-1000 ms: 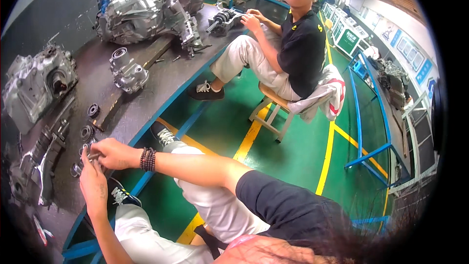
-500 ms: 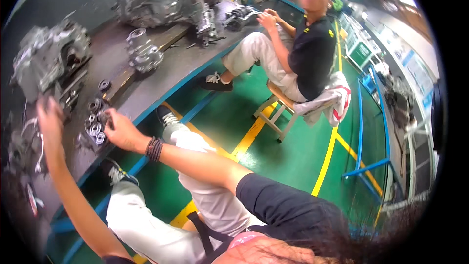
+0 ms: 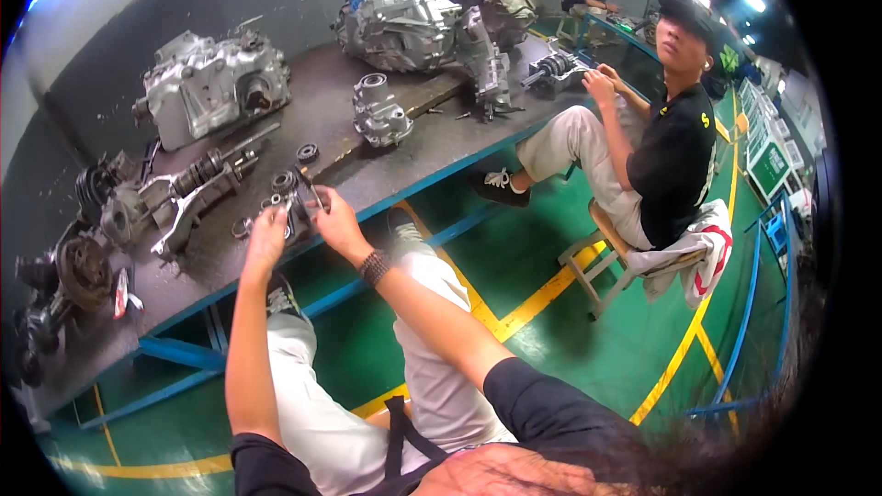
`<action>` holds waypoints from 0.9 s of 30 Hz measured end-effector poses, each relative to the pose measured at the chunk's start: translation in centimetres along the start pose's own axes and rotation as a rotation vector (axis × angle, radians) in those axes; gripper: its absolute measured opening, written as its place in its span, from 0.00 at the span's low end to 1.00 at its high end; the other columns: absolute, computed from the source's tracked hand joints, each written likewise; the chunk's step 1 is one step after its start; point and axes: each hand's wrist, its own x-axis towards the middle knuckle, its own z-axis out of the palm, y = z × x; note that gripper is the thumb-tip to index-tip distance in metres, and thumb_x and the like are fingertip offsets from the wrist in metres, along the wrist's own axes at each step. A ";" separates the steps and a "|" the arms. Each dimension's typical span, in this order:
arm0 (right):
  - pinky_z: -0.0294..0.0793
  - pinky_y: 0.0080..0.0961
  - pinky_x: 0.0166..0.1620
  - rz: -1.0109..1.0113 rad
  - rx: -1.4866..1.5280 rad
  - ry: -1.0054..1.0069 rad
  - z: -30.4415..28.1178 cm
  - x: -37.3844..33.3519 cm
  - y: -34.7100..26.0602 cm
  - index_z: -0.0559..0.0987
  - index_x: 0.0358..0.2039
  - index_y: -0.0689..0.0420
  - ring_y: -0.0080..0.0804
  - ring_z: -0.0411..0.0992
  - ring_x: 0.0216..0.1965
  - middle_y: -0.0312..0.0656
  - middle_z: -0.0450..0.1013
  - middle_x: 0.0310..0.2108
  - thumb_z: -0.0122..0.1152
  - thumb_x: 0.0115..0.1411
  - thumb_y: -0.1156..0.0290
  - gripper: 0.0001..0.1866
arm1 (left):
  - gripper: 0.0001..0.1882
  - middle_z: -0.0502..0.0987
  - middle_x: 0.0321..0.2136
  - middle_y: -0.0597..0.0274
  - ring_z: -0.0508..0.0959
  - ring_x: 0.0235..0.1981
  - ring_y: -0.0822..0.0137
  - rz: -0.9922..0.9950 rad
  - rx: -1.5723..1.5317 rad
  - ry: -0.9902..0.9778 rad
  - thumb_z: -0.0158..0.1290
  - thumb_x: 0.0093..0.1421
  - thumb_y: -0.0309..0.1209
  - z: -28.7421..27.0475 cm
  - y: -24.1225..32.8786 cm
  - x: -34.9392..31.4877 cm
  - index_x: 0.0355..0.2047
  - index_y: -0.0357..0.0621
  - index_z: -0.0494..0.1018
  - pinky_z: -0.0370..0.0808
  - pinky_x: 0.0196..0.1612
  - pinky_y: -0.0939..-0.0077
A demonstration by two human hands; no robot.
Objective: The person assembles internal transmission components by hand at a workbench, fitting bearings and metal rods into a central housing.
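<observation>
My right hand is closed on a thin dark metal part, over a cluster of small bearings and rings by the bench's front edge. Just left of it, my left hand has its fingertips pinched together at the same cluster. Whatever sits between those fingertips is too small and blurred to name. A single bearing ring lies behind the cluster. Farther left rests a gear shaft beside a light metal fork-like bracket.
Behind stand a large gearbox housing, another transmission case and a small casing on the dark bench. Hub-like parts lie at far left. A seated co-worker handles parts at the right.
The view has swung left, so the bench appears farther right. My left hand has come from beside the gearbox housing to the bearings, close to my right hand.
</observation>
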 end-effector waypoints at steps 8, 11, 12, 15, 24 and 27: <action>0.76 0.29 0.45 -0.117 0.070 -0.112 2.7 -2.4 -3.8 0.78 0.45 0.64 0.34 0.78 0.40 0.50 0.79 0.38 0.57 0.60 0.75 0.13 | 0.17 0.77 0.34 0.62 0.73 0.34 0.74 -0.049 -0.198 0.033 0.49 0.68 0.35 -1.3 -2.0 -2.3 0.48 0.35 0.73 0.69 0.38 0.79; 0.74 0.24 0.46 -0.139 0.071 -0.119 2.9 -2.8 -4.5 0.78 0.47 0.65 0.26 0.76 0.42 0.45 0.79 0.40 0.56 0.62 0.75 0.14 | 0.16 0.73 0.26 0.69 0.69 0.26 0.77 -0.083 -0.254 0.017 0.49 0.68 0.35 -2.6 -0.5 -2.9 0.49 0.36 0.73 0.66 0.31 0.81; 0.74 0.24 0.46 -0.115 0.097 -0.135 3.1 -3.1 -4.8 0.78 0.47 0.64 0.25 0.75 0.42 0.44 0.79 0.40 0.57 0.62 0.75 0.13 | 0.16 0.70 0.22 0.69 0.68 0.24 0.77 -0.050 -0.189 0.026 0.48 0.68 0.35 -2.8 -0.7 -3.0 0.49 0.37 0.73 0.66 0.29 0.79; 0.74 0.24 0.45 -0.093 0.101 -0.153 2.6 -3.4 -4.8 0.79 0.47 0.64 0.24 0.75 0.41 0.43 0.79 0.41 0.57 0.62 0.75 0.13 | 0.16 0.72 0.23 0.66 0.70 0.25 0.76 -0.022 -0.056 0.034 0.47 0.68 0.34 -2.3 0.5 -3.6 0.51 0.39 0.73 0.68 0.32 0.78; 0.76 0.23 0.43 -0.098 0.061 -0.280 0.9 -4.5 -4.9 0.78 0.49 0.64 0.24 0.76 0.37 0.42 0.80 0.39 0.56 0.61 0.77 0.15 | 0.17 0.80 0.33 0.56 0.79 0.36 0.68 -0.001 -0.044 0.056 0.47 0.67 0.31 0.4 -2.7 -2.8 0.53 0.38 0.72 0.73 0.44 0.72; 0.75 0.25 0.45 -0.097 -0.012 -0.305 1.0 -4.6 -5.2 0.78 0.50 0.62 0.25 0.76 0.38 0.42 0.79 0.40 0.57 0.61 0.76 0.16 | 0.17 0.80 0.34 0.55 0.79 0.36 0.67 -0.033 -0.235 0.073 0.48 0.67 0.31 0.0 -4.1 -1.9 0.53 0.38 0.72 0.73 0.45 0.73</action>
